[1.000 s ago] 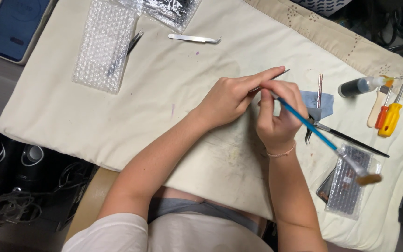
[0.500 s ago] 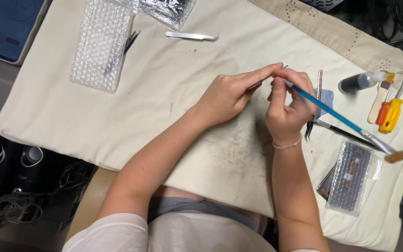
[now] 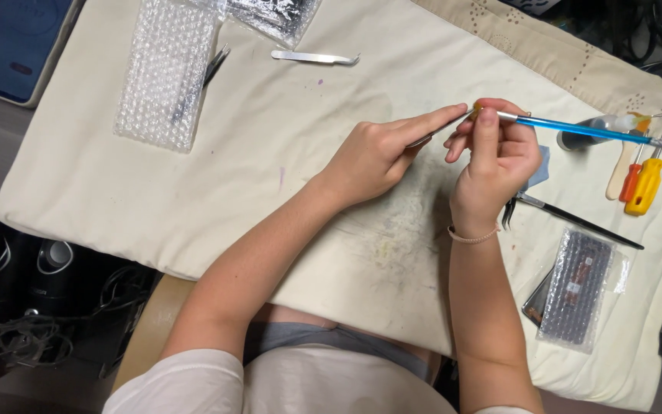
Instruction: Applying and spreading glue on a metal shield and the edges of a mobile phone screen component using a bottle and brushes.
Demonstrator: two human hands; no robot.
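Two hands meeting over a cream cloth [image 3: 285, 138], centre of frame.

The right hand [image 3: 496, 165] pinches a blue-handled brush [image 3: 576, 127] running toward the right edge; the left hand [image 3: 381, 153] nips a small thin piece, too small to identify, at the brush tip.

Two hands up: left hand [image 3: 373, 153], right hand [image 3: 496, 157] pinching one blue brush [image 3: 576, 126]. Right of that grip, two screwdrivers [image 3: 641, 180]; far left, one tweezers [image 3: 314, 57]; three bubble-wrap packets [image 3: 166, 73].

Bubble-wrap sheet [image 3: 166, 73] upper left on cloth [image 3: 270, 153]; tweezers [image 3: 314, 57] right of it; screwdrivers [image 3: 641, 180] far right; bagged part [image 3: 576, 287] below them.
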